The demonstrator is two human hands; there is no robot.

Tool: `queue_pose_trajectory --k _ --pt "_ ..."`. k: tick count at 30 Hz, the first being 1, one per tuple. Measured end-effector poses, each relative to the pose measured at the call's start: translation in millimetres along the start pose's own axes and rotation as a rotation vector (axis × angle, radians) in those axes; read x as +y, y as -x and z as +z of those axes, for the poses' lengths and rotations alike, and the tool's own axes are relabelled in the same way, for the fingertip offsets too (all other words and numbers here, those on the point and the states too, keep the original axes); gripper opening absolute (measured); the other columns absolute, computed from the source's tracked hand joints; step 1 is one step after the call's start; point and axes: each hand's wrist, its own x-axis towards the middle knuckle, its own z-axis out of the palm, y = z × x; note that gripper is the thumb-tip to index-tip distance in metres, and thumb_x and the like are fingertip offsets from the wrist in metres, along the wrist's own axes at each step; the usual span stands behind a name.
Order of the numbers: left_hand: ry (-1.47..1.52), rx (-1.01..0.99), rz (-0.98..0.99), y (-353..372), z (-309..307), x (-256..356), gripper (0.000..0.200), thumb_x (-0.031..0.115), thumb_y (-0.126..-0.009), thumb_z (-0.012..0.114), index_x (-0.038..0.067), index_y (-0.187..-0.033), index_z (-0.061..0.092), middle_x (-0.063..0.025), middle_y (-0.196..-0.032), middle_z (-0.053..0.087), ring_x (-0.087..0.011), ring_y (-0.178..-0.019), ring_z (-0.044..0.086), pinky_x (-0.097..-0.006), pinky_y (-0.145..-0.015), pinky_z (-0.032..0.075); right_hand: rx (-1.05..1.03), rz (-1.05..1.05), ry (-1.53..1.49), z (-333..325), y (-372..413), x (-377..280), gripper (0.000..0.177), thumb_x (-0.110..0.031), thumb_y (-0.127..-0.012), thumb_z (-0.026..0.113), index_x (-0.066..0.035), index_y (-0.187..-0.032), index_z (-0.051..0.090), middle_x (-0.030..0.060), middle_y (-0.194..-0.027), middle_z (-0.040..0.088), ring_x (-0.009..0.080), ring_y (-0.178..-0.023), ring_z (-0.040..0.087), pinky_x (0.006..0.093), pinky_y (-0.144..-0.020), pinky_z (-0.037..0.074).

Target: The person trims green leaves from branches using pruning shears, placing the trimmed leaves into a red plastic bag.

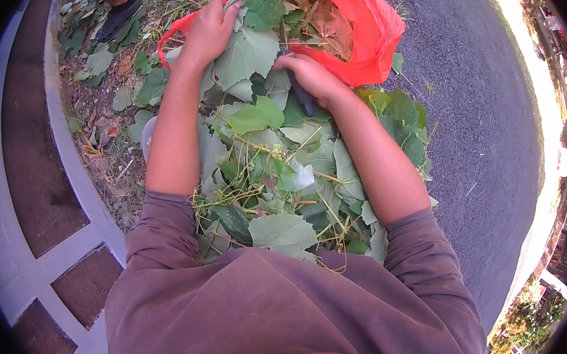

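Observation:
My left hand (pixel 210 30) is at the near left rim of an orange-red plastic bag (pixel 383 32), its fingers closed on a large green leaf (pixel 248 56). Close by, my right hand (pixel 310 78) is wrapped round a tool with a dark handle (pixel 301 97). The handle points back toward me, and the tool's working end is hidden among the leaves. Green and browning leaves fill the bag's mouth. Between my forearms lies a big heap of broad leaves (pixel 282 231) with thin curling vine stems. A small pale translucent scrap (pixel 303 175) rests on the heap.
A person's leg with a dark clog (pixel 119 17) stands at upper left on leaf-strewn ground. A pale curb (pixel 66 140) with dark soil beds runs down the left side. Grey asphalt (pixel 474 125) lies on the right. More leaves (pixel 405 117) pile beside the bag.

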Motion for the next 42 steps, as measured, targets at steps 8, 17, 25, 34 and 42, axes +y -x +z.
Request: queue_pose_trajectory --k 8,17,25,34,42 --pt "-0.233 -0.063 0.029 7.0 -2.5 27.7 0.025 0.026 -0.105 0.055 0.004 -0.117 0.054 -0.0253 -0.092 0.070 -0.0454 -0.092 0.067 -0.0515 -0.078 0.050 0.048 -0.003 0.060 5.1 4.2 -4.6 0.036 -0.032 -0.095 0.059 -0.003 -0.115 0.067 0.0101 -0.104 0.073 0.0184 -0.085 0.068 0.0309 -0.075 0.053" --pt "0.349 -0.230 0.023 2.6 3.6 17.2 0.025 0.026 -0.105 0.058 0.001 -0.109 0.061 -0.0115 -0.090 0.066 -0.0206 -0.086 0.062 -0.0353 -0.081 0.048 0.035 0.030 0.065 0.4 6.8 -8.8 0.034 -0.030 -0.095 0.058 -0.002 -0.111 0.067 0.0090 -0.094 0.072 0.0169 -0.074 0.066 0.0300 -0.065 0.052" --pt "0.449 -0.308 -0.068 4.3 10.5 6.2 0.030 0.027 -0.107 0.058 -0.002 -0.114 0.062 -0.0047 -0.101 0.068 -0.0129 -0.096 0.059 -0.0317 -0.087 0.048 0.065 -0.021 0.031 6.8 16.0 -17.7 0.035 -0.030 -0.095 0.059 0.000 -0.110 0.069 0.0094 -0.095 0.073 0.0173 -0.075 0.067 0.0295 -0.066 0.052" --pt "0.371 -0.553 -0.081 3.0 5.7 7.6 0.036 0.025 -0.108 0.057 -0.003 -0.130 0.060 -0.0041 -0.115 0.067 -0.0104 -0.106 0.059 -0.0298 -0.094 0.050 0.036 -0.023 0.004 1.6 9.4 -10.9 0.038 -0.029 -0.091 0.064 0.002 -0.111 0.071 0.0119 -0.101 0.075 0.0197 -0.082 0.071 0.0331 -0.074 0.054" --pt "0.278 -0.601 -0.007 -2.4 9.7 13.2 0.039 0.029 -0.109 0.056 -0.004 -0.129 0.060 -0.0085 -0.114 0.068 -0.0137 -0.106 0.061 -0.0322 -0.095 0.050 0.229 -0.092 0.024 13.7 1.5 2.9 0.032 -0.028 -0.091 0.070 -0.001 -0.107 0.072 0.0100 -0.097 0.074 0.0195 -0.083 0.070 0.0347 -0.074 0.054"
